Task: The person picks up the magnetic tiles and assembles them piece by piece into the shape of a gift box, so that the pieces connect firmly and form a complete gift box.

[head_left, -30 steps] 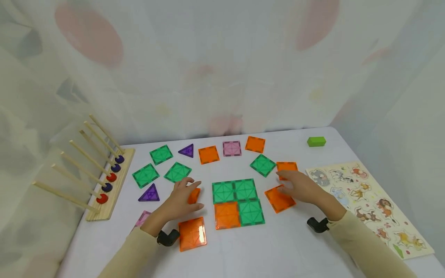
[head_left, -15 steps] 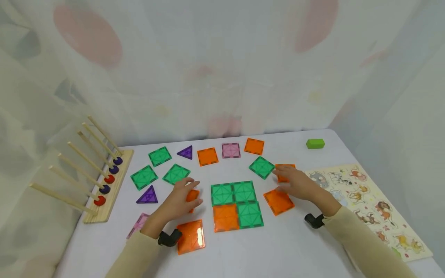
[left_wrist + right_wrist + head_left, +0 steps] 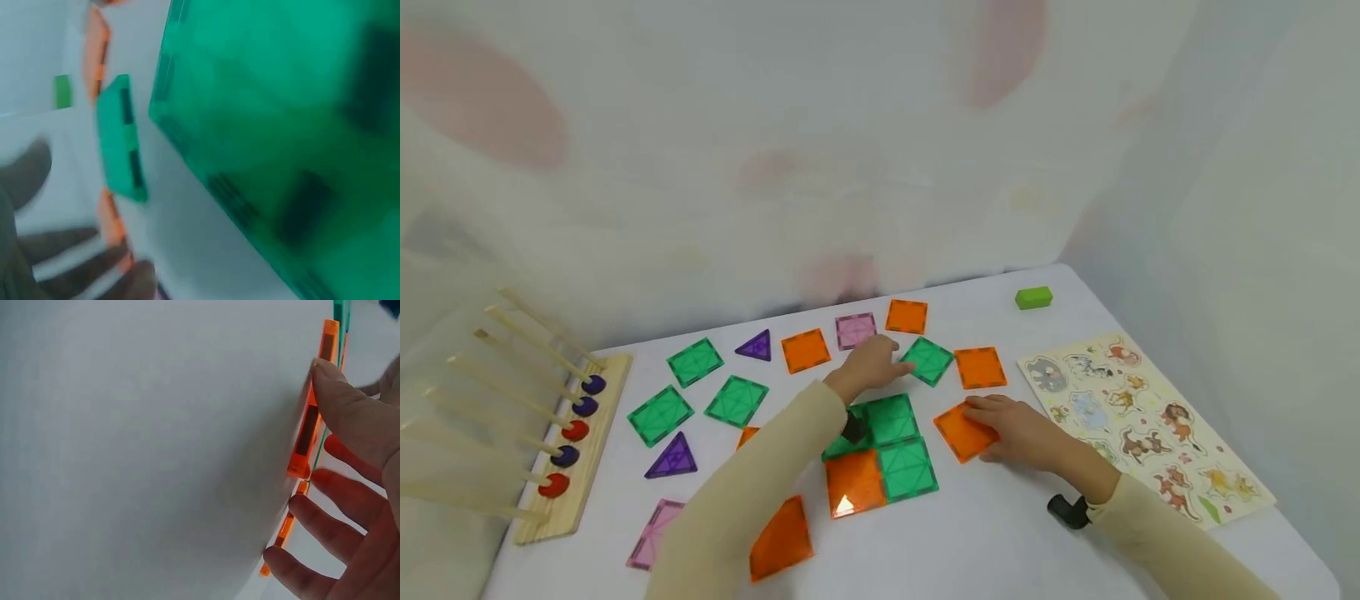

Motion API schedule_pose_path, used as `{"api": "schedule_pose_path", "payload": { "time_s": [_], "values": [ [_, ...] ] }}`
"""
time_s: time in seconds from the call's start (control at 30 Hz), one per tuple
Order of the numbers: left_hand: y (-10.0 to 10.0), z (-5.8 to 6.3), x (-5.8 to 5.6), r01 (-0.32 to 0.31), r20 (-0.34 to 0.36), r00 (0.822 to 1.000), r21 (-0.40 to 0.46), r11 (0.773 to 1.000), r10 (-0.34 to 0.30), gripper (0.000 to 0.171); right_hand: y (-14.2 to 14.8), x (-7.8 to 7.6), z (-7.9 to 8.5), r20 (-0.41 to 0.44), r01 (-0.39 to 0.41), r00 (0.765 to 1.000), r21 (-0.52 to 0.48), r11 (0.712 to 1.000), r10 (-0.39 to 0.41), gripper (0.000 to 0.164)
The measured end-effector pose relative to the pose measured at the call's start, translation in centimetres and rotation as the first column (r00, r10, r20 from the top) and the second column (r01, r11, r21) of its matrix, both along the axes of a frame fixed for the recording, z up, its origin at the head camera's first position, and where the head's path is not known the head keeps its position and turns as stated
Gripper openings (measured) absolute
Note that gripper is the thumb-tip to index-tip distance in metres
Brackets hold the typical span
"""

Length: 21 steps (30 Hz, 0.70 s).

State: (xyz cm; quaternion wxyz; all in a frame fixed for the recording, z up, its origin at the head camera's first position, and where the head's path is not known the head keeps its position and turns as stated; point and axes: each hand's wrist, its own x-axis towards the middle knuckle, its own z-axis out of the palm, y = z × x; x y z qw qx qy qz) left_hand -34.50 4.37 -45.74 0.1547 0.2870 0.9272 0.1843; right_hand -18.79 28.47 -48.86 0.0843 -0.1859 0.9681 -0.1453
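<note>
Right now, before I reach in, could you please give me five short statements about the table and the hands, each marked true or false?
1. The right hand touches an orange tile. True.
2. The left hand grips a purple triangle. False: nothing shows in its grasp, and both purple triangles lie off to its left.
3. The green block rests on the animal board. False: it lies on the table, beyond the board.
4. A second orange tile touches the green tile on its right. True.
5. All the discs on the peg rack are red. False: two are red, three dark blue or purple.
</note>
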Motion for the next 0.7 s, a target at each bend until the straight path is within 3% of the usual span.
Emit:
{"api": "schedule_pose_path", "payload": {
  "time_s": [0.1, 0.17, 0.33, 0.53, 0.7],
  "values": [
    [2.4, -0.4, -1.4, -0.087, -0.004, 0.996, -0.050, 0.995, 0.087, 0.048, 0.1, -0.1, -0.1, -0.013, -0.020, 1.000, 0.014, 1.000, 0.020, 0.067],
    [3.7, -0.8, -2.0, -0.090, -0.020, 0.996, -0.084, 0.992, 0.089, 0.045, 0.1, -0.2, -0.1, -0.017, -0.033, 0.999, 0.024, 0.999, 0.033, 0.068],
    [5.0, -1.5, -2.2, 0.009, -0.090, 0.996, -0.157, 0.988, -0.023, 0.042, -0.4, -0.6, -0.1, -0.027, -0.047, 0.998, 0.040, 0.998, 0.048, 0.069],
    [4.9, -1.6, -1.9, 0.095, -0.023, 0.995, -0.101, 0.990, -0.098, 0.057, -0.7, -0.5, 0.3, -0.030, -0.050, 0.998, 0.005, 0.999, 0.050, 0.066],
    [4.2, -1.6, -1.7, 0.221, 0.002, 0.975, -0.059, 0.973, -0.222, 0.055, -0.6, -0.1, 0.3, -0.003, -0.024, 1.000, -0.019, 1.000, 0.024, 0.065]
  ]
}}
